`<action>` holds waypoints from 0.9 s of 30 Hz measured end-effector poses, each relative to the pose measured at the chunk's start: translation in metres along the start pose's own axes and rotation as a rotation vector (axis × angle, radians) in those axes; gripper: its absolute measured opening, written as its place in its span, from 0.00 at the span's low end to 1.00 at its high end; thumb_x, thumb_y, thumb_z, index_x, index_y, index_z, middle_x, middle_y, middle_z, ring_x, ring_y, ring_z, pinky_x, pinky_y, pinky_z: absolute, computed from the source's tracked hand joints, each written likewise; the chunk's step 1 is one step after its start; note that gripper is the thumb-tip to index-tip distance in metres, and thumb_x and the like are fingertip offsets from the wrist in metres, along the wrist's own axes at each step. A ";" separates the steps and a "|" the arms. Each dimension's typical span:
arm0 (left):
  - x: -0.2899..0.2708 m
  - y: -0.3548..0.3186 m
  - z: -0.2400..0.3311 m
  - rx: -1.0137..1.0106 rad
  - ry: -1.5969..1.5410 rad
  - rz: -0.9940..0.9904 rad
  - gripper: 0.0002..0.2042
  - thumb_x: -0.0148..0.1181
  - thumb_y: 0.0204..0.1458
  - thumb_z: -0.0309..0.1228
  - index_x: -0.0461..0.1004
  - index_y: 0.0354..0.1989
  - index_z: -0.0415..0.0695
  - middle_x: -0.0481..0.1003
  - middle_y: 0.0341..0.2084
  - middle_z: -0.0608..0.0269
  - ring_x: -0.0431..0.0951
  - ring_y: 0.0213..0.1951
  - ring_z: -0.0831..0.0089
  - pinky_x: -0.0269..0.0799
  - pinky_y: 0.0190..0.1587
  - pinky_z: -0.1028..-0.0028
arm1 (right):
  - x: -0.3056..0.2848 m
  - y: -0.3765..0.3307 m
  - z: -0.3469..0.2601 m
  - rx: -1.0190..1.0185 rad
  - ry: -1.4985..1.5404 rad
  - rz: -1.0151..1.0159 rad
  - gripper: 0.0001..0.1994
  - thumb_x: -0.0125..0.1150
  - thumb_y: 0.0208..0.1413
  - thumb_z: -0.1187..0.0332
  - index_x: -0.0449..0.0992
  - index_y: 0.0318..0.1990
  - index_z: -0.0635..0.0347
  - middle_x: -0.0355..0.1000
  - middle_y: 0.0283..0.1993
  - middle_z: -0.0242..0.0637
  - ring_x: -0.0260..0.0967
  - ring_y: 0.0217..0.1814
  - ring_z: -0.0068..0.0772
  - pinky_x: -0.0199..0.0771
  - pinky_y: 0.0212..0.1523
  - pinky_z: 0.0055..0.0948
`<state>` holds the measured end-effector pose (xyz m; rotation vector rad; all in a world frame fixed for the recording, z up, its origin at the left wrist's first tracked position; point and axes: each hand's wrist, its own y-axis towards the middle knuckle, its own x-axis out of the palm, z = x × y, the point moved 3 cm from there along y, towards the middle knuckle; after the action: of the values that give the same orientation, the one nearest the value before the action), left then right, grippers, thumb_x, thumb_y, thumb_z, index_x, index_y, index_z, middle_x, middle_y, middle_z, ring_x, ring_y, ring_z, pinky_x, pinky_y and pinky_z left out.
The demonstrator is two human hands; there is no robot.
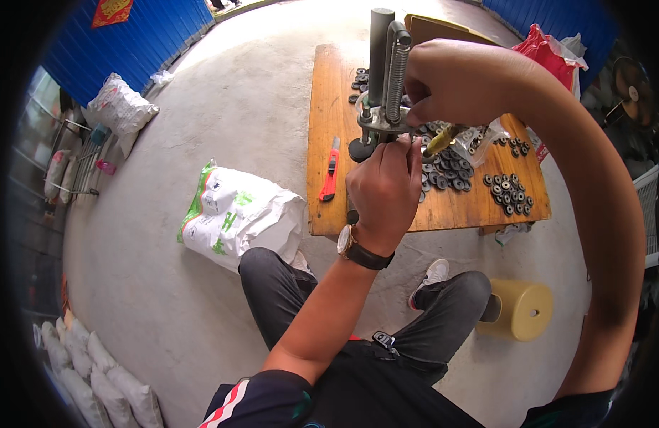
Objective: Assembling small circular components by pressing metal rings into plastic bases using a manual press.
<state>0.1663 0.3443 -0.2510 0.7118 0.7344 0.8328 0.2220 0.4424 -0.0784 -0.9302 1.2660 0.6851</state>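
Grey metal tubing and a coiled spring are combined in a bench hand press (381,60), which is mounted on a varnished wooden table (443,216). Both bare hands are gathered at the press. The left hand (385,184) is placed just below its plate, fingertips drawn together; whether a part is pinched there cannot be told. The right hand (443,80) is curled against the press's right side, and what is gripped is hidden.

Work appears to be partway through. A loose heap of black ring-shaped parts (450,171) is piled to the right of the press, beside a clear plastic bag (479,146). Farther right, a cluster of rings (507,194) is laid out flat in a single layer; whether these are finished or waiting cannot be judged.

Left of the press, a red utility knife (329,177) is laid on the tabletop. Beyond the table, farther left and nearer the wearer, a white woven sack (240,214) is slumped on the concrete floor (165,285). A yellow plastic stool (527,312) is placed to the press's lower right. Far left beyond the press, the room is bounded by blue corrugated panels (165,28).
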 end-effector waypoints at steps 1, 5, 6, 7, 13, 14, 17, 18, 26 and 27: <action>0.000 0.002 -0.001 0.036 -0.020 0.031 0.07 0.76 0.54 0.25 0.82 0.35 0.39 0.81 0.22 0.59 0.81 0.22 0.65 0.73 0.26 0.68 | 0.003 -0.001 0.001 0.069 -0.008 -0.058 0.20 0.74 0.54 0.57 0.85 0.29 0.72 0.77 0.25 0.51 0.78 0.28 0.44 0.81 0.35 0.39; -0.003 0.005 0.001 0.028 -0.033 0.025 0.07 0.76 0.55 0.26 0.80 0.33 0.40 0.80 0.22 0.58 0.81 0.21 0.64 0.72 0.25 0.68 | 0.011 -0.004 -0.001 -0.171 -0.111 0.128 0.17 0.72 0.55 0.62 0.83 0.29 0.74 0.77 0.26 0.51 0.80 0.31 0.45 0.81 0.37 0.39; -0.003 0.006 0.003 0.019 -0.031 0.029 0.08 0.76 0.56 0.26 0.80 0.32 0.41 0.80 0.21 0.58 0.80 0.21 0.63 0.72 0.25 0.68 | 0.012 -0.005 0.001 -0.135 -0.102 0.146 0.15 0.72 0.54 0.65 0.83 0.28 0.74 0.77 0.27 0.51 0.80 0.32 0.45 0.82 0.38 0.39; -0.003 0.005 0.004 0.010 -0.029 0.032 0.08 0.75 0.56 0.26 0.79 0.32 0.41 0.79 0.21 0.58 0.80 0.21 0.63 0.72 0.25 0.67 | 0.013 -0.007 0.002 -0.099 -0.094 0.164 0.13 0.71 0.53 0.68 0.82 0.28 0.74 0.77 0.28 0.51 0.81 0.33 0.45 0.82 0.38 0.39; 0.001 -0.001 0.001 -0.020 -0.028 0.026 0.07 0.72 0.60 0.29 0.78 0.37 0.43 0.79 0.25 0.59 0.79 0.22 0.56 0.70 0.23 0.61 | 0.008 -0.003 -0.005 -0.089 -0.029 0.056 0.05 0.69 0.52 0.81 0.76 0.31 0.70 0.74 0.29 0.47 0.73 0.32 0.47 0.73 0.37 0.42; 0.002 -0.002 0.001 -0.023 -0.030 0.025 0.07 0.72 0.60 0.29 0.78 0.37 0.43 0.79 0.25 0.59 0.79 0.22 0.56 0.70 0.23 0.61 | 0.008 -0.003 -0.005 -0.088 -0.029 0.052 0.05 0.69 0.52 0.81 0.76 0.31 0.70 0.74 0.29 0.47 0.73 0.32 0.47 0.73 0.37 0.42; 0.004 -0.003 0.000 -0.023 -0.043 0.047 0.07 0.72 0.59 0.29 0.79 0.37 0.43 0.80 0.26 0.59 0.79 0.21 0.56 0.70 0.23 0.61 | 0.011 -0.002 -0.003 -0.059 0.003 0.031 0.06 0.69 0.51 0.82 0.76 0.31 0.70 0.73 0.28 0.48 0.72 0.31 0.46 0.72 0.36 0.41; 0.004 -0.003 0.001 -0.029 -0.031 0.041 0.06 0.72 0.59 0.28 0.79 0.37 0.42 0.80 0.26 0.59 0.79 0.22 0.56 0.70 0.23 0.61 | 0.012 -0.003 -0.003 -0.054 0.035 0.080 0.06 0.69 0.51 0.81 0.76 0.31 0.70 0.73 0.28 0.48 0.72 0.31 0.45 0.72 0.36 0.41; 0.001 -0.001 0.003 -0.045 -0.044 0.042 0.06 0.72 0.59 0.28 0.80 0.38 0.42 0.80 0.25 0.58 0.79 0.22 0.55 0.70 0.23 0.62 | 0.001 -0.009 -0.014 -0.002 -0.038 -0.035 0.05 0.68 0.55 0.80 0.77 0.31 0.70 0.74 0.29 0.47 0.73 0.32 0.45 0.73 0.36 0.40; 0.002 -0.001 0.001 -0.050 -0.079 0.032 0.07 0.73 0.58 0.28 0.80 0.39 0.42 0.79 0.25 0.58 0.79 0.22 0.58 0.70 0.23 0.63 | 0.004 -0.013 -0.010 0.051 0.036 0.018 0.04 0.68 0.55 0.80 0.78 0.33 0.70 0.74 0.30 0.47 0.74 0.33 0.45 0.74 0.37 0.39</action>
<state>0.1685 0.3453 -0.2512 0.7093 0.6307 0.8444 0.2288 0.4276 -0.0801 -0.8933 1.3193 0.6496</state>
